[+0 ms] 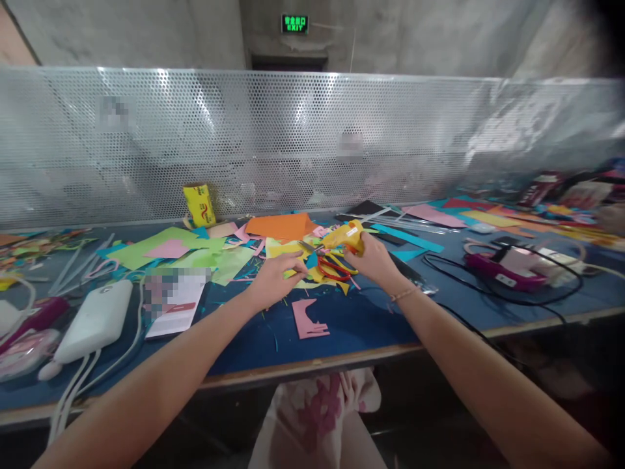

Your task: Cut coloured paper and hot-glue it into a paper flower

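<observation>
My right hand [371, 259] is wrapped around a yellow hot glue gun [346, 234] with a white label, its front end pointing left. Just below the glue gun lie scissors with red-orange handles [334, 267], their blades toward the left. Over the yellow paper scraps [283, 249], my left hand [277, 280] has thumb and fingers brought close together; whatever is between them is too small to make out. A notched pink paper piece [308, 319] lies on the blue tabletop between my forearms.
Green paper [159, 246] and an orange sheet [280, 226] lie behind my hands. A phone [176, 303] and a white power bank [100, 319] with cables are at left. At right are a black cable [493, 301] and a purple device [505, 270]. A perforated metal screen [273, 143] stands behind.
</observation>
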Demonstrator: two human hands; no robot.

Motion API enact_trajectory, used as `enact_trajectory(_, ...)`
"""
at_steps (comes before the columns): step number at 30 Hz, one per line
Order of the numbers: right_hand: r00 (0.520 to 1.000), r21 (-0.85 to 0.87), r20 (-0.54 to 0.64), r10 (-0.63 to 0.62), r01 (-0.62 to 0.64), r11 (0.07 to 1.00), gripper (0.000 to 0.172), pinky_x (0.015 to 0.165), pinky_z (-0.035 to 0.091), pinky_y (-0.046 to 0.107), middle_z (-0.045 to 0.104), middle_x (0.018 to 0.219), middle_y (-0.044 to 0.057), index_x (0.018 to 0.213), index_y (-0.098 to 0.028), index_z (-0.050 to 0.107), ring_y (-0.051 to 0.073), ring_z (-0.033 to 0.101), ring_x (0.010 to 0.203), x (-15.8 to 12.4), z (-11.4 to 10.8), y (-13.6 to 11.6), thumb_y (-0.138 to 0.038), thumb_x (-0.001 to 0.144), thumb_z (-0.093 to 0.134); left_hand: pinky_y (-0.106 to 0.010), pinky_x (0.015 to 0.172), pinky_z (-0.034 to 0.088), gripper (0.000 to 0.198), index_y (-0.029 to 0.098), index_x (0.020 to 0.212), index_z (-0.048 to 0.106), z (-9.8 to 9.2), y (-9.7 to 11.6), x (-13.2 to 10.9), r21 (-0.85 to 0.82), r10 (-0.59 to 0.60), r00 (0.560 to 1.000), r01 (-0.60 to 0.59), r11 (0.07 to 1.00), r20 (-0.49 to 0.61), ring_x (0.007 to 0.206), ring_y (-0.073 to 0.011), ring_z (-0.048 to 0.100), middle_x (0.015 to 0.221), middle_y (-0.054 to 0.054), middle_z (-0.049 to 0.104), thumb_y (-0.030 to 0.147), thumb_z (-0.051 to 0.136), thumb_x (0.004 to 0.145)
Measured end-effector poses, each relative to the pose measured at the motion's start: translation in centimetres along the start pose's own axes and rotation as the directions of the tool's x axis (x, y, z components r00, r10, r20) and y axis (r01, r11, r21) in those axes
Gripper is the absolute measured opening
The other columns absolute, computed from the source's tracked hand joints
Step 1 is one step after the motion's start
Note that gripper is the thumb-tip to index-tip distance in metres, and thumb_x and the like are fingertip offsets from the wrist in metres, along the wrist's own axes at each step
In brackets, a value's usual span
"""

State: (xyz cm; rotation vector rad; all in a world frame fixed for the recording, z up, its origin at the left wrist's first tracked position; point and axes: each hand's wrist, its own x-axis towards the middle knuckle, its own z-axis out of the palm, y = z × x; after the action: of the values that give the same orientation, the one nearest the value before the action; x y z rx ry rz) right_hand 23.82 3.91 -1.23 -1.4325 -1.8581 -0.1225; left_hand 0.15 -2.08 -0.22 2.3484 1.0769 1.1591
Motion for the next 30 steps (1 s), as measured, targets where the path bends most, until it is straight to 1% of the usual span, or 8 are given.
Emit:
enact_trajectory(4,1.000,-0.004,0.027,-0.014,0.014,1.000,0.028,0.057,0.037,0.030,0.054,0.070,0.006,0.075,-0.021,0.038,0.021,0.052,0.066,-0.4,0.4,-1.0,-0.046,0.070,0.049,-0.032,0.089,0.043,0.007,0.019,0.073,0.063,0.4,-0.2,0.1,-0.080,-0.052,0.997,0.048,0.996,-0.054,0.107,-0.0205,0.056,0.082,-0.004,0.069,0.019,0.056,0.074)
enact_trajectory(8,0.999,0.016,0.051,-0.012,0.011,1.000,0.028,0.061,0.038,0.031,0.056,0.076,0.008,0.079,-0.020,0.039,0.022,0.053,0.071,-0.6,0.4,-1.3,-0.045,0.070,0.050,-0.030,0.078,0.048,0.009,0.017,0.073,0.065,0.7,-0.4,0.4,-0.119,-0.146,0.988,0.138,0.983,-0.056,0.083,-0.0176,0.064,0.078,-0.004,0.069,0.022,0.057,0.073)
enact_trajectory(14,0.999,0.028,0.042,0.014,-0.015,0.999,0.027,0.061,0.039,0.031,0.057,0.077,0.009,0.079,-0.020,0.040,0.023,0.054,0.073,-0.5,0.8,-0.9,-0.045,0.071,0.049,-0.026,0.066,0.049,0.009,0.015,0.072,0.062,0.6,-0.9,0.7,-0.272,-0.292,0.955,0.269,0.924,-0.048,0.068,-0.0139,0.062,0.072,-0.004,0.067,0.023,0.060,0.069)
enact_trajectory(20,0.994,0.012,-0.008,0.112,-0.112,0.994,0.025,0.065,0.040,0.033,0.058,0.079,0.010,0.080,-0.019,0.044,0.025,0.055,0.077,0.1,0.7,0.2,-0.040,0.070,0.051,-0.028,0.070,0.049,0.009,0.015,0.070,0.061,0.1,-2.0,1.0,-0.313,-0.462,0.881,0.411,0.856,-0.105,0.070,-0.0149,0.063,0.072,-0.004,0.067,0.022,0.062,0.065)
enact_trajectory(24,0.988,-0.007,-0.026,0.150,-0.150,0.989,0.029,0.069,0.041,0.034,0.059,0.086,0.012,0.088,-0.016,0.047,0.025,0.056,0.082,0.2,0.6,0.9,-0.040,0.071,0.050,-0.030,0.072,0.049,0.013,0.015,0.073,0.061,-0.6,-4.4,1.2,-0.332,-0.577,0.770,0.488,0.807,-0.272,0.075,-0.0167,0.063,0.077,-0.006,0.068,0.025,0.061,0.066)
enact_trajectory(26,0.991,-0.018,-0.015,0.136,-0.136,0.991,0.032,0.070,0.041,0.034,0.060,0.088,0.012,0.091,-0.015,0.048,0.026,0.056,0.084,0.2,0.7,1.1,-0.040,0.072,0.050,-0.030,0.073,0.048,0.014,0.014,0.074,0.061,-1.2,-5.6,1.2,-0.316,-0.602,0.732,0.516,0.796,-0.319,0.077,-0.0179,0.063,0.078,-0.007,0.068,0.027,0.058,0.068)
enact_trajectory(28,0.994,-0.027,-0.001,0.112,-0.112,0.993,0.034,0.071,0.041,0.034,0.060,0.089,0.013,0.093,-0.014,0.048,0.026,0.056,0.085,0.1,0.7,1.1,-0.040,0.072,0.050,-0.031,0.074,0.048,0.014,0.014,0.073,0.061,-1.8,-6.2,1.1,-0.266,-0.595,0.725,0.532,0.804,-0.348,0.079,-0.0190,0.062,0.080,-0.008,0.068,0.026,0.057,0.070)
enact_trajectory(30,0.995,-0.037,0.013,0.102,-0.102,0.994,0.035,0.071,0.042,0.035,0.060,0.089,0.013,0.094,-0.014,0.048,0.027,0.056,0.086,0.1,0.8,1.1,-0.040,0.072,0.050,-0.032,0.076,0.047,0.014,0.014,0.073,0.061,-2.1,-6.2,1.1,-0.205,-0.570,0.740,0.533,0.821,-0.357,0.081,-0.0198,0.062,0.081,-0.009,0.068,0.026,0.056,0.071)
